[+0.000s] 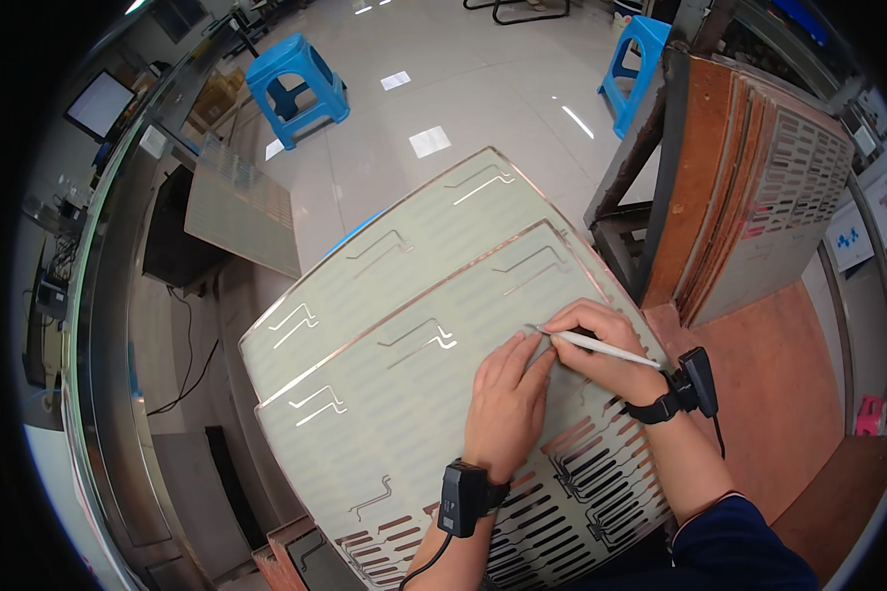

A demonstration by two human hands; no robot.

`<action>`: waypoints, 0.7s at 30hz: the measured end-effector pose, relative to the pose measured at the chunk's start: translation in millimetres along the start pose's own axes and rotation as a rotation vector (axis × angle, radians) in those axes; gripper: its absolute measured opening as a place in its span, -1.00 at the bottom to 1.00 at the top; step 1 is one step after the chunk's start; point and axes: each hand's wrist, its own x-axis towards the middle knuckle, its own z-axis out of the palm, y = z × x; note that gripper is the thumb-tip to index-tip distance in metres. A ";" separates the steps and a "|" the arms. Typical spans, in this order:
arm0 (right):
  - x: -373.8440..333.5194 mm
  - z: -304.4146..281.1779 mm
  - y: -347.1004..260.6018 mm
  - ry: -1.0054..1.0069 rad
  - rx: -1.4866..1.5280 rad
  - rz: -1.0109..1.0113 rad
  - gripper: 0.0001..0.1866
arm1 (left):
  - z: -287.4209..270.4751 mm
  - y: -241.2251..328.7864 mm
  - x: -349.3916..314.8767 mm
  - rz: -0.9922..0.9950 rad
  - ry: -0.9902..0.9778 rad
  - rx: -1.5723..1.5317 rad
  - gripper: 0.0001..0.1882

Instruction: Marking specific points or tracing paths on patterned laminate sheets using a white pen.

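A large pale green circuit panel (434, 394) with a copper edge and thin metallic traces lies before me. It overlaps a second similar panel (375, 261) on its far side. My right hand (601, 345) grips a slim white-handled craft knife (606, 348) like a pen, its dark tip down at the panel's surface. Beside that tip, my left hand (508, 399) rests on the panel with its fingers stretched out, the fingertips close to my right hand. Rows of dark slots and copper strips (542, 522) show in the panel's near part, partly behind my left forearm.
To the right, a rack holds a stack of upright panels (759, 187) above a reddish board (769, 384). Blue stools stand at the far left (301, 89) and far right (636, 74). Another panel (241, 212) leans by the left bench, which carries a monitor (102, 105).
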 end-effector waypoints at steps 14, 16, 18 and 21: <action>-2.2 -0.1 5.3 0.072 -0.094 -0.099 -0.86 | -1.1 0.9 0.8 0.000 -0.012 0.015 -0.61; -2.3 -0.2 4.8 0.079 -0.082 -0.088 -0.86 | -1.0 1.7 1.4 0.000 -0.012 0.017 -0.61; -2.5 -0.4 4.8 0.074 -0.082 -0.089 -0.86 | -1.3 1.6 1.3 -0.008 -0.015 0.018 -0.61; -2.8 -1.1 4.9 0.065 -0.085 -0.090 -0.87 | -0.6 1.1 0.6 -0.001 -0.020 0.026 -0.61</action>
